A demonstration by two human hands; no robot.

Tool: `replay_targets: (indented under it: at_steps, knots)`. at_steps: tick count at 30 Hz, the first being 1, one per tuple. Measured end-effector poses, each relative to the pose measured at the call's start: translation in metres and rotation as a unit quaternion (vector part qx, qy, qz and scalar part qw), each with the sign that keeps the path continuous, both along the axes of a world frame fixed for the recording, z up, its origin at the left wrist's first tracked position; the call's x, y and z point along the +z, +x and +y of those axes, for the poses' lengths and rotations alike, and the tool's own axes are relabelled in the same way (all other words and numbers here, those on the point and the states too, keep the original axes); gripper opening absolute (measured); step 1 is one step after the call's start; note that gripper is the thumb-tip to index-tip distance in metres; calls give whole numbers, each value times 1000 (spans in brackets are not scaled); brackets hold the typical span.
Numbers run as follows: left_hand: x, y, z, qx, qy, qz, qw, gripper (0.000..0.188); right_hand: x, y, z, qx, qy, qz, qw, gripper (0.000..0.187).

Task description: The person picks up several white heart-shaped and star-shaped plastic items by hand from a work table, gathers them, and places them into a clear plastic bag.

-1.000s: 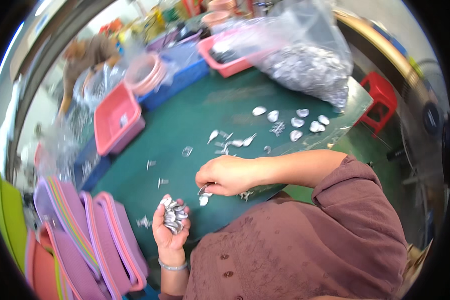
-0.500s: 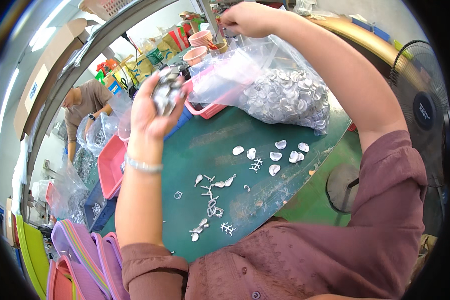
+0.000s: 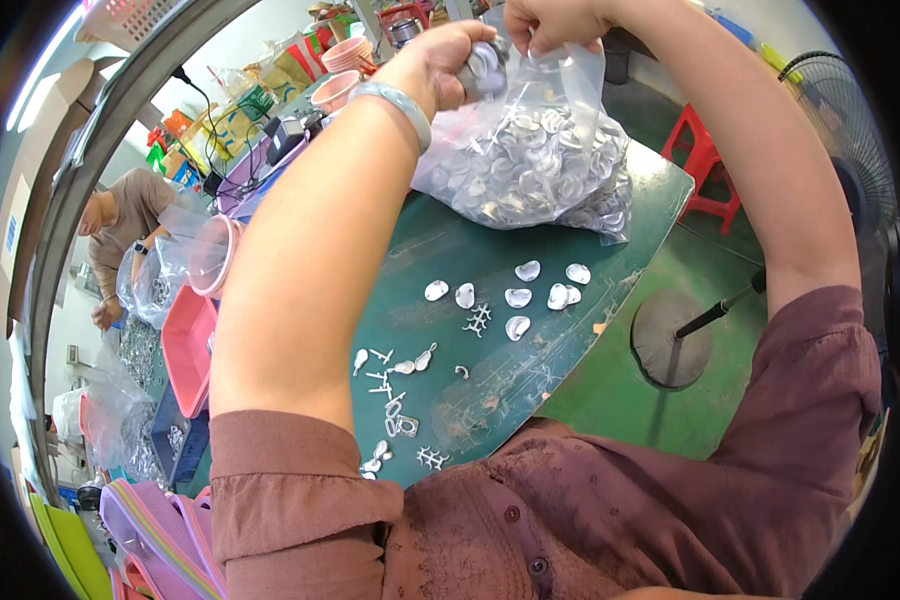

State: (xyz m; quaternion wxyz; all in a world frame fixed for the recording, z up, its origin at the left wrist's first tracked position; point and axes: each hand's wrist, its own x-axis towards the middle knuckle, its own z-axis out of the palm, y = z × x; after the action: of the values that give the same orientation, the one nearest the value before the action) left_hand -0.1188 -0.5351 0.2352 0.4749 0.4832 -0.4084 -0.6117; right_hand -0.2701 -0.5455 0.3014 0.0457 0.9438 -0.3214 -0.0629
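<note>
At the far side of the table stands a clear plastic bag (image 3: 535, 160), bulging with many curved silver metal pieces. My right hand (image 3: 553, 22) pinches the upper edge of this bag and holds it up. Beside the bag's mouth, my left hand (image 3: 440, 60) is closed round a handful of silver metal pieces (image 3: 484, 72). Several similar curved pieces (image 3: 518, 298) lie loose in front of the bag. Nearer to me are a branched silver piece (image 3: 478, 319), small drop-shaped pieces (image 3: 403, 367) and other little metal parts.
The green table (image 3: 460, 240) has a curved right edge. Right of it are a red stool (image 3: 705, 165), a black fan (image 3: 825, 120) and its round base (image 3: 670, 340). Pink trays (image 3: 185, 345) stand left, where another person (image 3: 130, 225) handles bagged parts. Purple bags (image 3: 160, 530) are at lower left.
My left hand has swung right with the metal pieces, up to the bag's mouth. My right hand now grips the bag's edge, which has been raised. The view has shifted a little.
</note>
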Motion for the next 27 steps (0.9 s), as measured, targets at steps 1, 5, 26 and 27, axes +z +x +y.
replay_targets:
  at_steps: [1,5,26,27]
  knots:
    - [-4,0,-5,-8,28,-39,999,23,-1,-6,0,21,-7,7,1000,20]
    - [-25,1,-17,11,88,-43,995,20,-5,-2,7,27,-21,19,999,20]
    - [-28,59,85,-160,-254,-729,615,42,-46,-9,-23,3,-158,-173,972,26]
    - [-34,63,73,-159,-236,-750,597,35,-50,-15,-21,-18,-148,-212,966,30]
